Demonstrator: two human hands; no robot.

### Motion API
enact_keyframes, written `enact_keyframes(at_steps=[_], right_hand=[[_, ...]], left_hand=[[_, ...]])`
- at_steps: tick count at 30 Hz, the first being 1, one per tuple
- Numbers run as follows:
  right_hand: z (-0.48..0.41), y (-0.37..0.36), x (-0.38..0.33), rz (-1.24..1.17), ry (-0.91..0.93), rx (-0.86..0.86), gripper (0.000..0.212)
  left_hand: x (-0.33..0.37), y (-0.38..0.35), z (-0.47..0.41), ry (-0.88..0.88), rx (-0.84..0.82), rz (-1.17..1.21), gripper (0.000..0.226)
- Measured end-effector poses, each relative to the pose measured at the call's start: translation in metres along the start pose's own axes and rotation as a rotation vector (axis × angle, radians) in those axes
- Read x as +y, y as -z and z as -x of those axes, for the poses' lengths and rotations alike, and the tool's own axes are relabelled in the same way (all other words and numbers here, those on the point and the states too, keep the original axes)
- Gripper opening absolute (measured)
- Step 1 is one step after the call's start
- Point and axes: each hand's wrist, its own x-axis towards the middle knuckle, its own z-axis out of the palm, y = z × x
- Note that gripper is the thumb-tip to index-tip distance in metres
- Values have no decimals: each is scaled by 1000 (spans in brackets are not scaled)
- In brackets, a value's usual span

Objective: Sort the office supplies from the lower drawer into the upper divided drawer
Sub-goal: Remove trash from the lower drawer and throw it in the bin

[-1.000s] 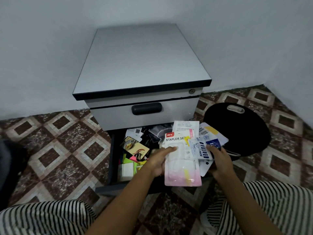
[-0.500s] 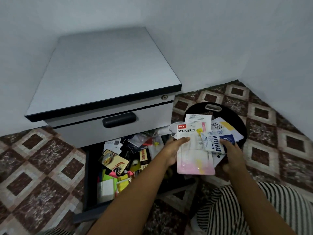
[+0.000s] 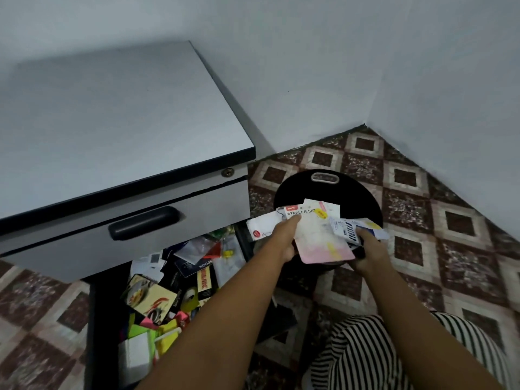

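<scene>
Both hands hold a fanned bundle of packets over the black round board (image 3: 363, 198) on the floor. My left hand (image 3: 284, 237) grips the pink-and-white stapler set pack (image 3: 320, 240) with a white packet (image 3: 264, 225) sticking out to its left. My right hand (image 3: 368, 249) grips the white-and-blue packets (image 3: 344, 229) at the bundle's right side. The lower drawer (image 3: 97, 319) stands pulled out at the bottom left, full of several mixed cards, packets and sticky notes (image 3: 157, 302). The upper drawer (image 3: 84, 237) with its black handle (image 3: 145, 222) is closed.
The grey cabinet top (image 3: 112, 122) fills the upper left. White walls meet in a corner at the right above the patterned tile floor (image 3: 464, 235). My knees in striped trousers (image 3: 380, 356) are at the bottom right.
The view has swung right, so the cabinet sits further left. Both hands carried the packet bundle rightward, from above the lower drawer to over the black board.
</scene>
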Motion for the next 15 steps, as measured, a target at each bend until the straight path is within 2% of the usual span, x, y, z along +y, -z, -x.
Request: enact_keyframes(at_steps=[4,7,9,15], right_hand=[[6,-6,-10,-70,-96,-59,39],[8,-7,-14,-25,-131,-46,50],[7,-9,-12,-16,-134,-41,56],[0,-18,-5,56,-101,-40,39]], left_hand=[[5,-3,-2,94,-28,25,33],[5,3,-3,149,-34,-51,60],[4,6,-3,166,-53,-65,61],[0,25,-1,130,-77,-76,54]])
